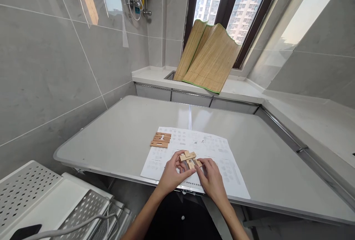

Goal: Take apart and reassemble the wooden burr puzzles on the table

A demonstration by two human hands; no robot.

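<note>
Between my two hands is a small assembly of interlocking light wooden puzzle pieces (188, 156), held just over a printed paper sheet. My left hand (173, 172) grips its left side, with the fingers curled behind and the thumb along the near edge. On the right, my right hand (211, 177) pinches the lower right part between thumb and fingers. The large white instruction sheet (233, 175) lies flat beneath, covered in small diagrams. At its upper left corner, several flat brown wooden pieces with cutouts (161, 140) lie side by side, apart from both hands.
The grey folding table (111, 129) has a centre seam and a metal edge towards me. Behind it, a folded bamboo mat (213, 58) leans on the window ledge. White perforated racks (27, 181) with a grey cable (83, 227) stand at the lower left.
</note>
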